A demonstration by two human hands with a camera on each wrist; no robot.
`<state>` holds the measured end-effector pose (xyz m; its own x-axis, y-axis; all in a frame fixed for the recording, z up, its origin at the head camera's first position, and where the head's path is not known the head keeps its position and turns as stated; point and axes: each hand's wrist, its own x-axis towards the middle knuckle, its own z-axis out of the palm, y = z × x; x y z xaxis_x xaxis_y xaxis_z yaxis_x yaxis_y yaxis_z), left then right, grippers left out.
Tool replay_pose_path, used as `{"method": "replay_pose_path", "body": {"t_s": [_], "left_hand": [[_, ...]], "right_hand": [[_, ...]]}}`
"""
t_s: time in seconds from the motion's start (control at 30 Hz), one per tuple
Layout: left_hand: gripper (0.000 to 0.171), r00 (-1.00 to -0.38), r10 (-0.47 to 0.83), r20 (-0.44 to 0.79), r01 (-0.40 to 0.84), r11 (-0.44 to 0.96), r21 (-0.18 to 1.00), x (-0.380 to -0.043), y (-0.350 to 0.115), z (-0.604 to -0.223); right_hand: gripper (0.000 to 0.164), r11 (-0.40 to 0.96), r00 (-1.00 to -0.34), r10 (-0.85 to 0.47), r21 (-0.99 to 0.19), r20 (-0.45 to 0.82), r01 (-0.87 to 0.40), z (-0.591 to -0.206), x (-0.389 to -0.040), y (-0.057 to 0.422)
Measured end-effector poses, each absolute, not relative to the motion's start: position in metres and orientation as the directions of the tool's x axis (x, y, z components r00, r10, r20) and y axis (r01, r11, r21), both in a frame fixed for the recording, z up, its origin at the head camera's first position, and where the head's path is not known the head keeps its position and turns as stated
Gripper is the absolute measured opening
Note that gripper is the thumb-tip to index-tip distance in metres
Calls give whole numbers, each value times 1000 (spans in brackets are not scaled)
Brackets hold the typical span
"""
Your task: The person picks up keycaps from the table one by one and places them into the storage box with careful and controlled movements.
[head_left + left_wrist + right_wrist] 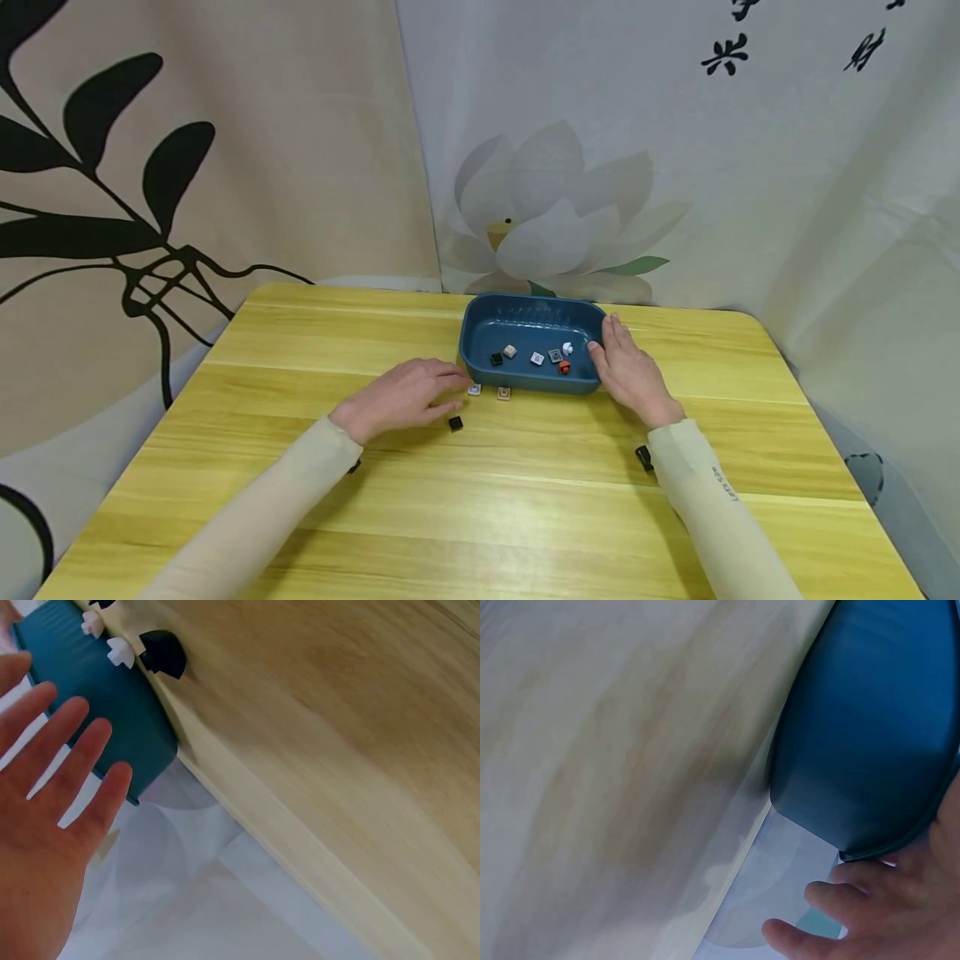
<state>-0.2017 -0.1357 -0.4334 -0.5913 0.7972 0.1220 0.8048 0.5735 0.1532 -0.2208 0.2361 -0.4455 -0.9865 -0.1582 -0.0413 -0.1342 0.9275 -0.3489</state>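
My left hand [408,396] is over the table at the near left corner of a blue tray [525,381], fingers spread and fairly straight in the left wrist view. Its fingertips are close to a whitish keycap-like piece [475,389]; whether they touch is unclear. A brownish piece [504,393] lies to the right, a black one [456,423] nearer me. My right hand [630,371] holds the tray's right end, thumb over the rim and fingers along the outside. Inside are several small pieces, including an orange one [564,367] and a black one [497,359].
The wooden table [510,517] ends just behind the tray, against a printed curtain [570,167]. One black piece [644,457] lies beside the right sleeve [705,492]. Another dark piece [355,467] is partly hidden by the left sleeve [285,492].
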Motion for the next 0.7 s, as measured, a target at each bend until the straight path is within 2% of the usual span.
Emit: {"method": "replay_pose_path", "body": {"t_s": [0.17, 0.43, 0.7], "left_hand": [[41, -558, 828, 53, 825, 546, 147, -201, -131, -438], [55, -559, 829, -9, 818, 554, 155, -202, -128, -444], [49, -574, 819, 0, 809, 567, 154, -199, -128, -444]], "right_hand": [[69, 927, -987, -155, -351, -44, -130, -447, -221, 236], [69, 927, -987, -156, -351, -39, -132, -446, -221, 236], [68, 926, -987, -157, -353, -41, -132, -446, -221, 236]]}}
